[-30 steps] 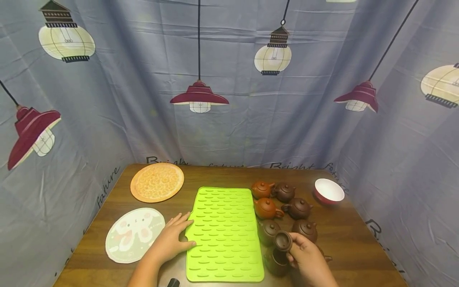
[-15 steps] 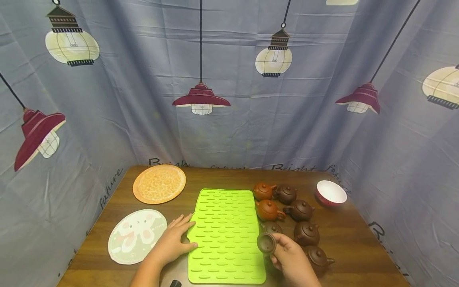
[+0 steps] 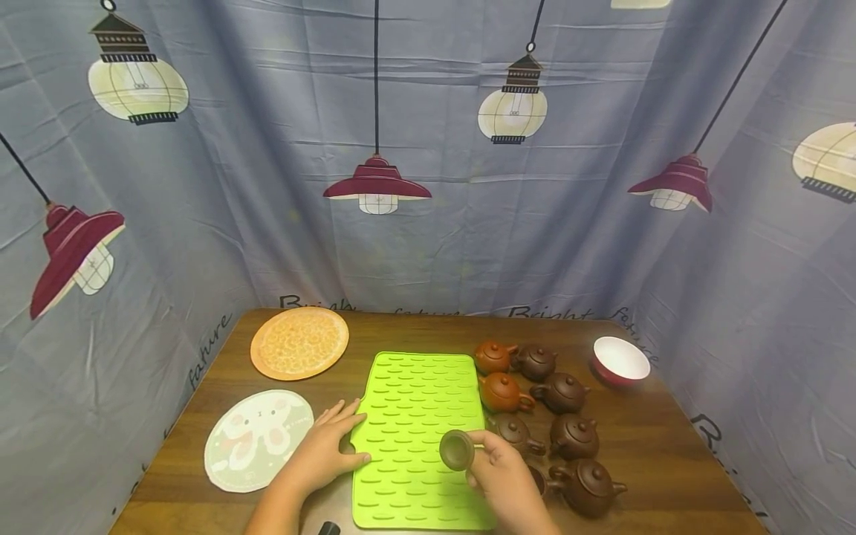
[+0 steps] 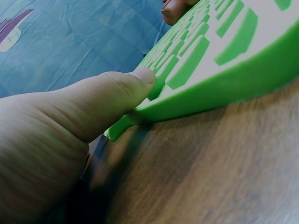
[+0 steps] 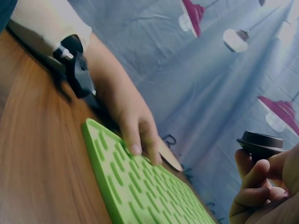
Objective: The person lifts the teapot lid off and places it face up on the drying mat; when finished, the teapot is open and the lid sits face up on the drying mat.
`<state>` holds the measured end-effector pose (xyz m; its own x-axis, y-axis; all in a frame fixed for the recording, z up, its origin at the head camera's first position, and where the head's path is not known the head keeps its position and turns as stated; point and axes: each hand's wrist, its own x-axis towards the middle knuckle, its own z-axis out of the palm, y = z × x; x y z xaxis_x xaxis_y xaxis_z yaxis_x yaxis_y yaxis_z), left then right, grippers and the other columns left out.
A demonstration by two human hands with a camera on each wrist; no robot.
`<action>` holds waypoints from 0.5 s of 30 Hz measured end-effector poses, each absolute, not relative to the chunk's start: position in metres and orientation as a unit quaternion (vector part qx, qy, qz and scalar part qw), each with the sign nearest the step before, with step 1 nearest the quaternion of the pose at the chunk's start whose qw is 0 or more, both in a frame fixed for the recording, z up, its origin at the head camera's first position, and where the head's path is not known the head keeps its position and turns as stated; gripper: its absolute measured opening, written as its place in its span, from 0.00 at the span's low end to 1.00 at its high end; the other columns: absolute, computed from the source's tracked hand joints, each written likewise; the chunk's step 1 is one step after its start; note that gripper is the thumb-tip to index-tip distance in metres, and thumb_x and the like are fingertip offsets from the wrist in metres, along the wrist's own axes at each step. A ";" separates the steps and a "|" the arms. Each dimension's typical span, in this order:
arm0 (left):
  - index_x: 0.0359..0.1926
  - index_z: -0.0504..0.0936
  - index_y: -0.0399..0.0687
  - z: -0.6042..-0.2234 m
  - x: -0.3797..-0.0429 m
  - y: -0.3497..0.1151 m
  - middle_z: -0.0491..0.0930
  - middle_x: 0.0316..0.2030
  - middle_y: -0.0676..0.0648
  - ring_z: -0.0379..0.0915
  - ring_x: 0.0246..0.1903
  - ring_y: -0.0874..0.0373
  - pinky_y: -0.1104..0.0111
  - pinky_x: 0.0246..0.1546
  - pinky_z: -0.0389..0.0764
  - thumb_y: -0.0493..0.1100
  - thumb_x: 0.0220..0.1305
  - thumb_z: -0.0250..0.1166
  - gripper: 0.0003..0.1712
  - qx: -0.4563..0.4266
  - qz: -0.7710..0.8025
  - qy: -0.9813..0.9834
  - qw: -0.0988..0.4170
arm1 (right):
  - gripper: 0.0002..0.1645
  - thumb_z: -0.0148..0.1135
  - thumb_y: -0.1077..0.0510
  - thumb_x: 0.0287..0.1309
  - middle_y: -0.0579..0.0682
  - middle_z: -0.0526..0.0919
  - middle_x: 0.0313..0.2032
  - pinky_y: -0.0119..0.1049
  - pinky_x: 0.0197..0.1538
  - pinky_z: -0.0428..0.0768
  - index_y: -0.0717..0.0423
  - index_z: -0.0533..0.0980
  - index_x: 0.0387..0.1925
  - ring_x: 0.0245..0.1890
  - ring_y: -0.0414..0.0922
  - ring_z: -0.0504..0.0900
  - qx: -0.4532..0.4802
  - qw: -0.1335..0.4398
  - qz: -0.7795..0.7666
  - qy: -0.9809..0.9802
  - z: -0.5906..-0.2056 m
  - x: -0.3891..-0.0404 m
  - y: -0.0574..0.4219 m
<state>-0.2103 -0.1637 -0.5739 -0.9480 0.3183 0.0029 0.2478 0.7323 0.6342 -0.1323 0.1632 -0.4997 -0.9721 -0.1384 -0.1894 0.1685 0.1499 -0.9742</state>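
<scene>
A small dark brown teapot lid (image 3: pixel 457 450) is pinched in the fingers of my right hand (image 3: pixel 504 479), above the lower right part of the green mat (image 3: pixel 414 401). Its hollow underside faces the head camera. In the right wrist view the lid (image 5: pixel 261 142) sits at the fingertips, away from the mat. My left hand (image 3: pixel 324 449) rests on the mat's left edge with fingers spread; the left wrist view has its thumb (image 4: pixel 135 84) lying on the raised rim. Beside my right hand, an uncovered brown teapot (image 3: pixel 537 481) is mostly hidden by that hand.
Two orange teapots (image 3: pixel 503 392) and several lidded dark brown teapots (image 3: pixel 590 487) stand in two columns right of the mat. A red-and-white bowl (image 3: pixel 620 360) is at the far right. On the left lie a pizza-patterned round mat (image 3: pixel 299 343) and a rabbit-print mat (image 3: pixel 257 440).
My right hand has carried the lid leftward from over the uncovered teapot to above the green mat. The left hand has stayed at the mat's edge.
</scene>
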 end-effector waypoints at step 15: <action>0.70 0.78 0.49 -0.573 -0.210 -0.163 0.64 0.79 0.46 0.51 0.80 0.37 0.32 0.76 0.52 0.61 0.55 0.79 0.45 0.156 0.323 0.933 0.034 | 0.14 0.60 0.59 0.70 0.45 0.78 0.22 0.25 0.23 0.69 0.56 0.82 0.54 0.20 0.38 0.70 -0.018 0.143 -0.658 0.739 -0.525 -0.154 0.110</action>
